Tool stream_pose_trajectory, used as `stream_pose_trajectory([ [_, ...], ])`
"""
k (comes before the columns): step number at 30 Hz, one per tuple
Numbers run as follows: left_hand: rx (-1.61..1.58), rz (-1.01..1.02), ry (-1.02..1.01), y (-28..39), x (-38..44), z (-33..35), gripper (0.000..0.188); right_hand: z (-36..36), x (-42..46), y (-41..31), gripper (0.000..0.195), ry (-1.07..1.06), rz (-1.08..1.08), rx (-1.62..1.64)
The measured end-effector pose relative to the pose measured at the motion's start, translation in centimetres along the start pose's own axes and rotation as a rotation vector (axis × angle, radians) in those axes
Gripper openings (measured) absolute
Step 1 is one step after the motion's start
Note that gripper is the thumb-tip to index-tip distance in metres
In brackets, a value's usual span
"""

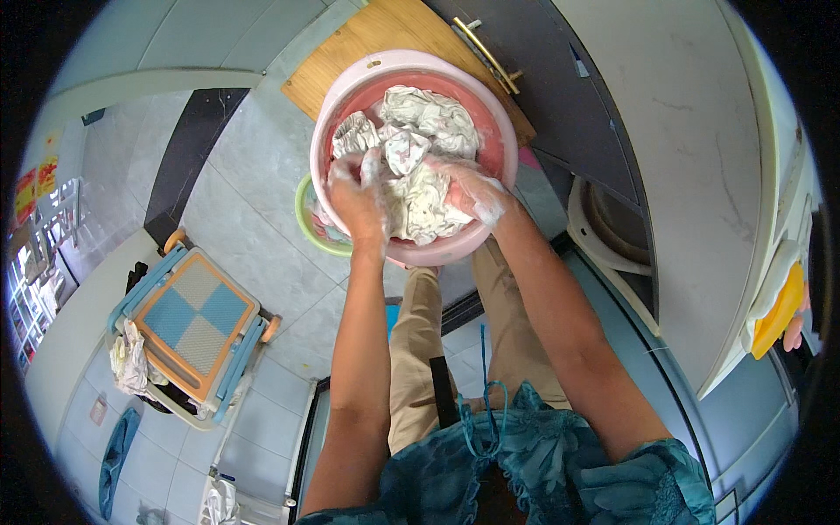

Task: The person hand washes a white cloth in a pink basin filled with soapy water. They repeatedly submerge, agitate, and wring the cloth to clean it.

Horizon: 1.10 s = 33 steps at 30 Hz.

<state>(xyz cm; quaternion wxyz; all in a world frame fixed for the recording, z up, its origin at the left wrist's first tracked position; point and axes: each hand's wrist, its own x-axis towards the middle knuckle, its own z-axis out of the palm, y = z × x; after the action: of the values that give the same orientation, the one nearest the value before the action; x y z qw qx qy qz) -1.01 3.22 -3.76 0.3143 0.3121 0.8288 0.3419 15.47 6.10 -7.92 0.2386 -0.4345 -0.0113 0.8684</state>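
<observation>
A pink plastic basin holds wet, whitish laundry with soap suds. My left hand is inside its left side, foam on the fingers, against the cloth; its grip is partly hidden. A gathered, elastic-looking edge lies just beyond those fingers. At the right, my sudsy right hand has its fingers around a bunched pale garment. Between both hands, a small printed patch of white fabric sticks up.
Beneath the basin is a wooden board or stool. A green-rimmed basin with cloth sits partly under it. Dark cabinets with a gold handle and a pale countertop border the right. A folded blue-and-orange step or cart stands left.
</observation>
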Motion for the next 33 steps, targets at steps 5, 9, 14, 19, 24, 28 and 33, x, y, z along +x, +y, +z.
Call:
stream_pose_trajectory([
  [5,0.095,-0.329,-0.359,-0.6,-0.9,-3.2,0.038,-0.9,0.8,1.7,0.037,-0.058,-0.094,0.071],
  [9,-0.103,-0.381,-0.578,-0.9,-0.6,-3.8,0.033,-0.4,1.4,2.4,0.039,0.028,-0.171,0.16],
  [14,-0.22,-0.314,-0.643,-0.1,0.7,-3.5,0.029,0.2,1.1,1.8,0.047,0.344,-0.292,-0.118],
  [19,-0.58,-0.361,-0.391,-0.7,0.4,-1.1,0.022,2.4,-0.3,1.4,0.038,0.457,-0.36,-0.61],
  [24,0.053,-0.038,-0.029,-1.1,-0.2,2.2,0.028,1.7,1.8,1.3,0.045,0.569,-0.183,-0.881],
  [28,0.215,0.232,-0.099,2.5,-4.5,3.9,0.022,1.2,3.1,0.5,0.043,0.307,-0.218,-0.969],
  [33,0.407,0.058,-0.032,-0.1,-0.8,4.0,0.027,5.9,0.7,2.8,0.05,0.455,-0.127,-0.276],
])
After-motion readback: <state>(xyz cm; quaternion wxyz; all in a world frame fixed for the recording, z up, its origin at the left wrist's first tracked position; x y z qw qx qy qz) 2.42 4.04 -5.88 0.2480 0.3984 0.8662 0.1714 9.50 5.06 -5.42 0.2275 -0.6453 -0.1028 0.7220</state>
